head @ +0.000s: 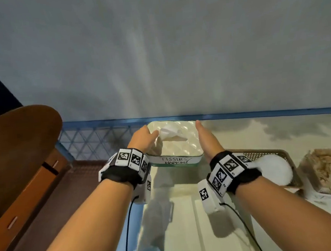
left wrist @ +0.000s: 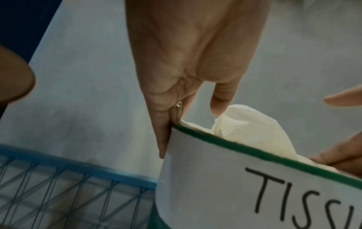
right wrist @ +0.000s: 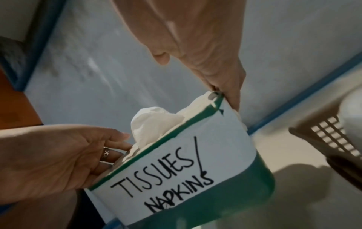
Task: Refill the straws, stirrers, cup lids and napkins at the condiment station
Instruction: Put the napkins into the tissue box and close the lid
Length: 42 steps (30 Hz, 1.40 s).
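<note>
A green container labelled "TISSUES/NAPKINS" stands at the back of the counter against the wall. It holds a white napkin pack, and one crumpled napkin sticks up from the pack. My left hand is at the container's left end, fingers straight down its outer wall and thumb touching the napkin. My right hand lies flat along the right end, with straight fingers at the rim corner and the thumb free. In the right wrist view the label faces me.
A brown slotted basket holding white cup lids sits just right of the container. Further right is a tub of wooden stirrers. A blue lattice crate and a round wooden table are on the left.
</note>
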Tool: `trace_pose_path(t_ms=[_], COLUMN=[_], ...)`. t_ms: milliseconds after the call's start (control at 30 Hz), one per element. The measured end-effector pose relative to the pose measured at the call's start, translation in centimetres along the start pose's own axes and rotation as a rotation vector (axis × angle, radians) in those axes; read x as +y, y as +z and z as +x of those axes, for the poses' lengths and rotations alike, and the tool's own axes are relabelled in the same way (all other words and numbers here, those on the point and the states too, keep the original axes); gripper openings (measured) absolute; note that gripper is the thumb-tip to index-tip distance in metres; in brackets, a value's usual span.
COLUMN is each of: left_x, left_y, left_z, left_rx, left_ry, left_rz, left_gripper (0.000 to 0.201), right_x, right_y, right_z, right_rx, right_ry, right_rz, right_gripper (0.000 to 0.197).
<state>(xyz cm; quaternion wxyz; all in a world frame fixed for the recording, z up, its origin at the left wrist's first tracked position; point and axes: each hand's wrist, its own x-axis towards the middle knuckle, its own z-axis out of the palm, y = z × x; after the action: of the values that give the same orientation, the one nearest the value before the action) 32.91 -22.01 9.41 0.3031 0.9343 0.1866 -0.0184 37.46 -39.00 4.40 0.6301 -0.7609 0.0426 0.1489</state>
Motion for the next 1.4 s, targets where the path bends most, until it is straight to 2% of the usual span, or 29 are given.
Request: trace_pose_path(t_ms=[67,133,200,267,333,433,500,600,633,667,733,800,900,1100,1400], left_x=[-1.0,-1.8,-2.5,-3.2,-3.7,-3.7,-3.4,-2.0,-1.2,-0.4,0.9,1.4,1.8,2.2,2.6], left_y=[1.8,3.5,4.8,5.9,7.0,8.4,8.7,8.6,8.6,8.8,10.1,11.8,13.5,14.6,14.8], left_z=[1.5,2.4,3.0,3.2,2.9,2.0,1.2,-0.7,-1.5,-2.3,-3.4,-3.5,-3.8,-3.9,-3.6], left_rx=[-0.035,-0.059,-0.082,-0.096,-0.12,-0.12,-0.003,0.322,0.337,0.288,0.112,-0.011,-0.092,-0.08,-0.047], left_ry=[-0.017,-0.034,-0.051,-0.066,-0.069,-0.067,-0.053,0.132,0.22,0.297,0.344,0.311,0.273,0.189,0.176], left_rz=[-0.048,-0.079,-0.096,-0.09,-0.046,0.028,-0.004,0.048,0.103,0.161,0.278,0.363,0.429,0.522,0.565], left_gripper=[0.034,0.034,0.034,0.036,0.041,0.056,0.062,0.036,0.028,0.023,0.025,0.033,0.041,0.047,0.048], right_x=[2.7,2.6,1.4,2.2,3.4,3.7,3.1,1.9,1.7,1.7,2.7,4.4,7.5,11.8,10.6], right_y=[0.7,0.9,1.1,1.1,1.0,0.6,-0.5,-4.0,-5.5,-7.2,-10.5,-13.2,-15.3,-16.1,-15.7], right_z=[2.6,2.1,0.4,0.6,1.0,0.5,-0.8,-3.9,-4.9,-5.8,-7.0,-7.6,-7.6,-6.2,-2.3], right_rx=[0.023,0.038,0.027,0.013,0.01,0.002,0.007,0.019,0.014,-0.003,-0.046,-0.077,-0.148,-0.102,-0.098], right_ry=[0.058,0.095,0.114,0.149,0.184,0.127,0.015,-0.249,-0.332,-0.394,-0.432,-0.382,-0.272,-0.322,-0.365], right_rz=[-0.017,-0.042,-0.077,-0.084,-0.103,-0.135,-0.178,-0.201,-0.278,-0.396,-0.669,-0.89,-1.114,-1.212,-1.215], right_gripper=[0.105,0.103,0.087,0.07,0.068,0.063,0.053,0.031,0.024,0.018,0.014,0.015,0.021,0.017,0.015])
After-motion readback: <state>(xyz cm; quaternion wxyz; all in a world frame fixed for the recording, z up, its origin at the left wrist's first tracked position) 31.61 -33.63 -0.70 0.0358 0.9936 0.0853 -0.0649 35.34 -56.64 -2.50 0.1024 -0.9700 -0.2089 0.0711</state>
